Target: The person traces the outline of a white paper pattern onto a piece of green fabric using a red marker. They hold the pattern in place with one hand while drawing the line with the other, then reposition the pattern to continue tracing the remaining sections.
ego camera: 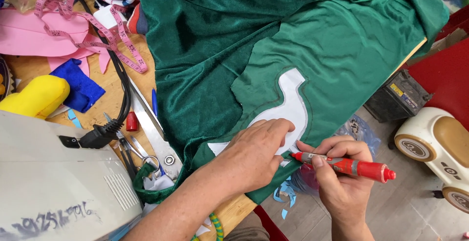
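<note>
Head view, quick notes:
- right hand (342, 172) closed in a pen grip on a red marker pen with red cap end (351, 166); tip points left, touching the lower edge of the template.
- left hand (254, 153) flat, fingers spread a little, holding nothing; palm and fingers press down a white paper curved template (291, 102) on shiny green velvet fabric (337, 50).
- template lies on the fabric near the front edge of the wooden counter (234, 211); a traced line already shows round its upper curve.
- to trace well (judgement): keep the flat hand close to the tip so the paper cannot slip, keep the tip tight to the paper edge, keep the stretchy cloth smooth.
- pose: left forearm comes in from lower left across the counter; right wrist hangs off the counter edge, hand bent inward.
- outward: large metal scissors (151, 128) left of the fabric, pink tape measure (97, 31), black cable with plug (105, 131), blue felt scrap (78, 87), yellow plush shape (34, 97), white sewing machine (53, 182).
- floor right: cream ride-on toy car (435, 143).
</note>
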